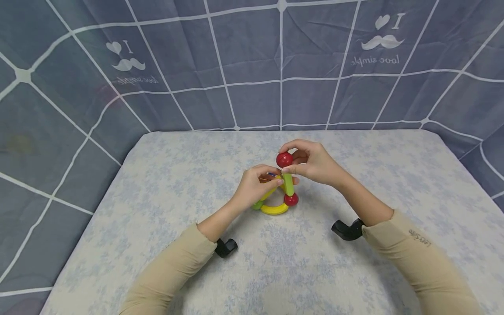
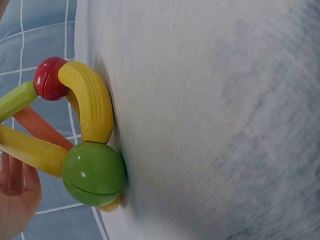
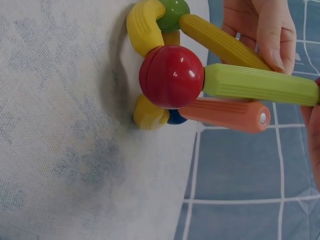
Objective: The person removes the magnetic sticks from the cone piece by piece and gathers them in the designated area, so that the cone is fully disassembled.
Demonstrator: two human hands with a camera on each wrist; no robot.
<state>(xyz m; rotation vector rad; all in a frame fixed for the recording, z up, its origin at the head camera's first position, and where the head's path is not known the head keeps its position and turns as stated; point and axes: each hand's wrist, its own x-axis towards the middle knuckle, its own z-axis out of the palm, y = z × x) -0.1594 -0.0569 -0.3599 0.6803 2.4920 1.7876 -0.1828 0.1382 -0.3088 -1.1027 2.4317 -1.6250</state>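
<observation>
A structure of ridged toy sticks and balls stands on the table. Its base has curved yellow sticks (image 2: pixel 95 102), a green ball (image 2: pixel 93 173), a lower red ball (image 3: pixel 171 76) and a partly hidden blue ball (image 3: pixel 177 117). My left hand (image 1: pixel 253 187) pinches the upper end of a straight yellow stick (image 3: pixel 225 42) that slants up from the green ball. With thumb and fingers, my right hand (image 1: pixel 315 162) holds another red ball (image 1: pixel 284 159) at the top of a light green stick (image 3: pixel 260 85). That stick rises from the lower red ball. Beside it an orange stick (image 3: pixel 227 114) has a bare metal tip.
The table (image 1: pixel 283 262) has a pale cloth with blue flower patterns. A dark grid-patterned curtain (image 1: pixel 252 65) hangs behind and at the sides. Black curved pieces (image 1: pixel 347 230) sit at both wrists, close over the cloth.
</observation>
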